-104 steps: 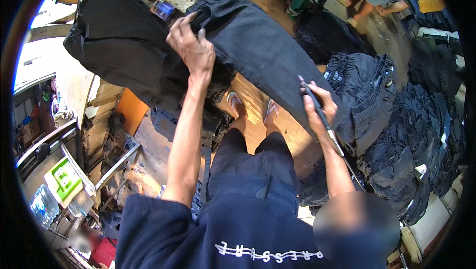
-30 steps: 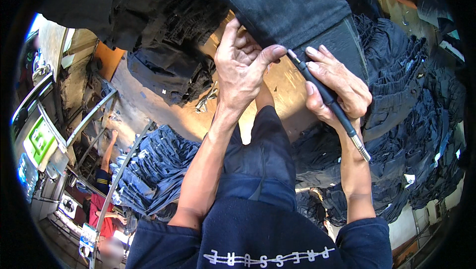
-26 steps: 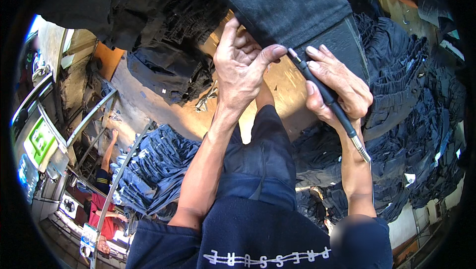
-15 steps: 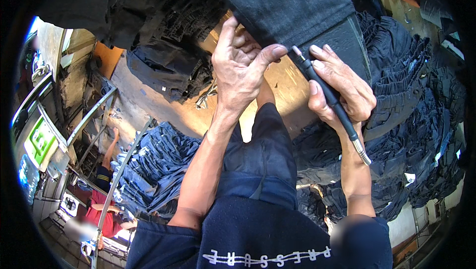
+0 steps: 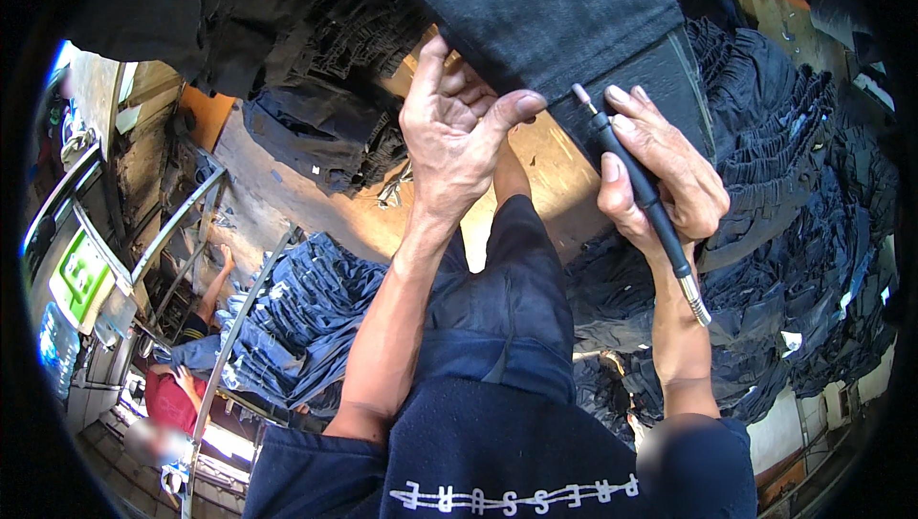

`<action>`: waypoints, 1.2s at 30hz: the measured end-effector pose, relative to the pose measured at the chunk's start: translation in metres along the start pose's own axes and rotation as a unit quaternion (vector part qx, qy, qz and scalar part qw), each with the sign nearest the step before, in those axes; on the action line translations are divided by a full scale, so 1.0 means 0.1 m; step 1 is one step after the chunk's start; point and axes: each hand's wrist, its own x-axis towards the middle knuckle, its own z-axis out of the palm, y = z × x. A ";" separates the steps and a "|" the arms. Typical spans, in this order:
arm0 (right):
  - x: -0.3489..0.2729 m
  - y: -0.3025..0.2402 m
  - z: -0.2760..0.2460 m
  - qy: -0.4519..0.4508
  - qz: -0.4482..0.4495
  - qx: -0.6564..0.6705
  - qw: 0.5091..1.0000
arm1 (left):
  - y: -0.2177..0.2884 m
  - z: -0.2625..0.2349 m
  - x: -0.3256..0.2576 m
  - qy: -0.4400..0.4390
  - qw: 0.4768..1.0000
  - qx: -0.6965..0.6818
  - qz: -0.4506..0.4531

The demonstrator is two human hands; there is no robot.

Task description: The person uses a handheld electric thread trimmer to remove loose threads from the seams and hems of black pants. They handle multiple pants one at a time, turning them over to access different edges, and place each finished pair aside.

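While a tray [image 5: 93, 294] shows unclear contents, the right grip [image 5: 681, 170] clasps a tool [image 5: 645, 196], now farther from the released left grip [image 5: 449, 132].

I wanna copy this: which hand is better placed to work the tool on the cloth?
Probably the right hand: it holds the tool, tip toward the cloth. The left hand holds no tool.

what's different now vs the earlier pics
The left hand has moved from near the upper left end of the dark cloth to its edge, close to the right hand. Over the last second, the black pen-shaped tool shifted slightly right, widening the gap to the left thumb. The right hand's grip on the tool stayed as it was.
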 end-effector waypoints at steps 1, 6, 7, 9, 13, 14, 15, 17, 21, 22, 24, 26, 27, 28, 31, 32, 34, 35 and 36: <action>0.00 0.00 0.00 -0.001 0.000 -0.001 1.000 | 0.00 0.00 0.00 -0.001 1.000 0.000 0.002; -0.01 0.01 -0.01 0.007 0.007 -0.002 1.000 | 0.00 0.00 0.00 0.000 1.000 0.001 -0.006; -0.01 0.01 -0.01 0.005 0.010 -0.007 1.000 | -0.01 0.00 0.00 -0.002 1.000 0.006 -0.003; -0.01 0.01 -0.02 0.001 0.014 -0.012 1.000 | -0.01 0.00 0.01 0.000 1.000 -0.001 -0.007; -0.02 0.00 -0.02 0.010 0.025 -0.016 1.000 | -0.02 0.00 0.01 0.005 1.000 -0.012 -0.006; -0.03 0.00 -0.02 0.014 0.025 -0.016 0.999 | -0.03 0.00 0.01 0.002 1.000 -0.013 -0.009; -0.03 0.00 -0.01 0.016 0.028 -0.015 0.999 | -0.04 -0.01 0.01 -0.002 1.000 -0.014 -0.011; -0.04 0.01 -0.02 0.015 0.031 -0.023 0.999 | -0.05 -0.04 0.00 -0.002 1.000 -0.024 -0.016; -0.03 0.01 -0.04 0.029 0.037 0.008 0.999 | -0.14 -0.16 0.02 0.001 0.999 -0.019 -0.043; -0.02 0.01 -0.05 0.025 0.041 0.008 0.999 | -0.19 -0.18 0.04 0.006 0.999 -0.014 -0.051; 0.00 0.01 -0.06 0.010 0.045 0.016 0.999 | -0.29 -0.21 0.08 0.028 0.997 -0.030 -0.071; 0.01 0.03 -0.05 -0.002 0.019 0.020 1.000 | -0.41 -0.22 0.12 0.061 0.993 -0.033 -0.101; 0.01 0.04 -0.04 -0.008 0.006 0.020 1.000 | -0.46 -0.21 0.13 0.048 0.995 -0.058 -0.064; 0.01 0.04 -0.03 -0.003 -0.004 0.010 1.000 | -0.51 -0.21 0.14 0.045 0.995 -0.069 -0.054; -0.01 0.06 -0.02 -0.001 -0.010 0.014 1.000 | -0.60 -0.19 0.12 0.034 0.995 -0.080 -0.038; -0.01 0.06 -0.02 -0.007 -0.017 0.016 1.000 | -0.61 -0.19 0.12 0.033 0.995 -0.084 -0.043; -0.01 0.06 -0.02 -0.019 -0.029 0.025 0.999 | -0.60 -0.19 0.11 0.032 0.995 -0.083 -0.051; -0.01 0.06 -0.01 -0.025 -0.035 0.031 0.999 | -0.59 -0.19 0.11 0.028 0.994 -0.089 -0.048; 0.00 0.05 -0.01 -0.039 -0.040 0.033 0.998 | -0.59 -0.19 0.11 0.028 0.993 -0.103 -0.040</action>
